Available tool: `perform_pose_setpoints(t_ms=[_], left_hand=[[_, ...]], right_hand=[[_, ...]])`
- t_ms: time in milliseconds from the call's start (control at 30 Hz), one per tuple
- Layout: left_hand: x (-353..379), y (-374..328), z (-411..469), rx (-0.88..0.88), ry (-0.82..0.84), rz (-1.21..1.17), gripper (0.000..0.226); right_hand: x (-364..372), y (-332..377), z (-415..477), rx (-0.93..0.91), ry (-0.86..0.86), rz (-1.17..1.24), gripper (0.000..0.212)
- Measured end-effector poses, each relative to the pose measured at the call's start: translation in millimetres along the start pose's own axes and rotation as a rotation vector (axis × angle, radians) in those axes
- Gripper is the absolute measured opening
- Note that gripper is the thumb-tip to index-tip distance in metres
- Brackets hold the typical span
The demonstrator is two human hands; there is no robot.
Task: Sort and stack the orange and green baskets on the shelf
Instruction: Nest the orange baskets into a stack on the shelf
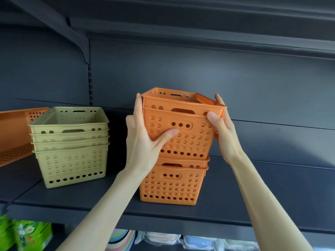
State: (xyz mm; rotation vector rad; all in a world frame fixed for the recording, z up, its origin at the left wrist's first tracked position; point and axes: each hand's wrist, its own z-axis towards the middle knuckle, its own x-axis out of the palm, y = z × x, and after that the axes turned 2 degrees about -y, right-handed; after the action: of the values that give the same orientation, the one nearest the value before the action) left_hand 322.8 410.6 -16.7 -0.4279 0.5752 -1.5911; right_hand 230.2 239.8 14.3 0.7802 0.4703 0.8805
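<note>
Upper orange baskets (181, 124): two nested, perforated, tilted, seated partly in lower orange stack (172, 183) on shelf (253, 205). Green stack (70, 147): four nested, upright, left, apart. Larger orange basket (14, 134) at far left.

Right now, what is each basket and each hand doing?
Orange perforated plastic baskets in hand: two nested, held tilted above the lower stack.
Lower orange plastic basket stack: nested, upright on the dark shelf.
Green perforated plastic basket stack: four nested, upright, untouched.
Large orange plastic tray: far left, partly cut off by the frame.
Left hand: gripping the held baskets.
Right hand: gripping their other side.
</note>
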Motion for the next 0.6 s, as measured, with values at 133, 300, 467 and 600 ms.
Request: perform_pose_setpoints(t_ms=[133, 300, 467, 600], left_hand=[[-2, 5, -8, 0.004, 0.015, 0.022, 0.101], [-1, 13, -20, -0.077, 0.034, 0.040, 0.112], [-2, 27, -23, -0.106, 0.054, -0.012, 0.114], [-4, 42, -25, -0.117, 0.023, 0.013, 0.087]], right_hand=[[1, -10, -8, 0.038, 0.022, -0.034, 0.085], [3, -23, -20, 0.129, 0.039, -0.001, 0.066], [12, -27, -27, 0.171, 0.085, -0.039, 0.046], [17, -36, -39, 0.207, 0.098, -0.101, 0.055]])
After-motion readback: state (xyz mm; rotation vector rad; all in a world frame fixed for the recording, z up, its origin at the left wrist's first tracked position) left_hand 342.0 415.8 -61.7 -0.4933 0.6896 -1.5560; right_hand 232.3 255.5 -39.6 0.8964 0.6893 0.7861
